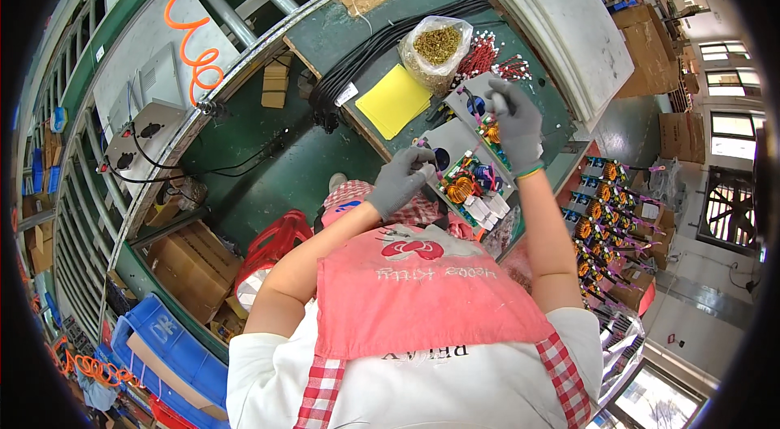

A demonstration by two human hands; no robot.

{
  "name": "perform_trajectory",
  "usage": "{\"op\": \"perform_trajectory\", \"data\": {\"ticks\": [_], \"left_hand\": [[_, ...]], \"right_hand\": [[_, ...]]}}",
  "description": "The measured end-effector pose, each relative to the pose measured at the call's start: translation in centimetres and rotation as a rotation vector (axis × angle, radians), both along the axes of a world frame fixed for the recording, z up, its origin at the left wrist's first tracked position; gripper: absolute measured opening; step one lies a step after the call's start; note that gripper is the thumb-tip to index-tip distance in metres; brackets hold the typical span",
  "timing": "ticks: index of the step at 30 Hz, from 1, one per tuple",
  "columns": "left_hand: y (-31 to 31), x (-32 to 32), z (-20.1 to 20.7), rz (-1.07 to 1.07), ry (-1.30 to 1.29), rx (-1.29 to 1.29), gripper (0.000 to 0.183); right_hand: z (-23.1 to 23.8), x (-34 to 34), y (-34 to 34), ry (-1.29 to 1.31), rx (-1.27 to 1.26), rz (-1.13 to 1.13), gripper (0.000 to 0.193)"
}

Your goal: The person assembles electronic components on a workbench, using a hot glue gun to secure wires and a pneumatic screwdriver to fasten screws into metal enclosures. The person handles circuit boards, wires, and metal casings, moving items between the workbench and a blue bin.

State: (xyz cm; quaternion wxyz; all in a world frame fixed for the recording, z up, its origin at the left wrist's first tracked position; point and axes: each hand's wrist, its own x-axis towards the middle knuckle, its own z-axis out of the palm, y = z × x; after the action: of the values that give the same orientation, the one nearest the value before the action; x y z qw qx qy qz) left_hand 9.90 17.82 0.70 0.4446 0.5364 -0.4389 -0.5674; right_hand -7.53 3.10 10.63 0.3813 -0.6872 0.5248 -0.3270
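Observation:
My left hand (pixel 398 182), in a grey glove, closes its fingers on the left edge of a grey metal plate. On that plate sits a circuit board (pixel 474 185) with copper-wound coils, white parts and a dark round part. My right hand (pixel 520 127), gloved too, is raised over a second metal plate (pixel 464 103) just beyond, which carries a similar board. Its fingers are bent together; whatever is between them is too small to make out. Near the plates lie a stack of yellow sheets (pixel 394 101), a clear bag of brass-coloured small parts (pixel 437 45) and red wires with white connectors (pixel 479 55).
Black cables (pixel 357 63) run along the green bench. White boards (pixel 561 35) stack at its far right. Many coil-bearing boards (pixel 605 218) stand in rows to my right. To the left are a roller conveyor (pixel 231 10), a coiled orange hose (pixel 183 23) and a blue bin (pixel 175 348).

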Motion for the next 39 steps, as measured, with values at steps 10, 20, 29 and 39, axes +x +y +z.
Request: {"op": "perform_trajectory", "data": {"ticks": [10,20,29,39], "left_hand": [[1.2,0.8,-2.2,-0.03,0.093,0.206,0.032],[2.3,1.8,-3.9,0.025,0.162,0.233,0.031],[2.4,2.2,-3.8,0.055,0.2,0.255,0.027],[1.2,-1.6,-8.7,-0.026,0.164,0.397,0.028]], "right_hand": [[-4.7,-4.7,-4.9,1.384,-0.006,0.559,0.019],[-9.1,-4.8,-6.3,1.448,0.085,0.632,0.02],[-9.2,-3.6,-6.2,1.574,0.082,0.686,0.022],[-12.7,-9.3,-6.9,1.363,-0.21,0.66,0.024]]}}
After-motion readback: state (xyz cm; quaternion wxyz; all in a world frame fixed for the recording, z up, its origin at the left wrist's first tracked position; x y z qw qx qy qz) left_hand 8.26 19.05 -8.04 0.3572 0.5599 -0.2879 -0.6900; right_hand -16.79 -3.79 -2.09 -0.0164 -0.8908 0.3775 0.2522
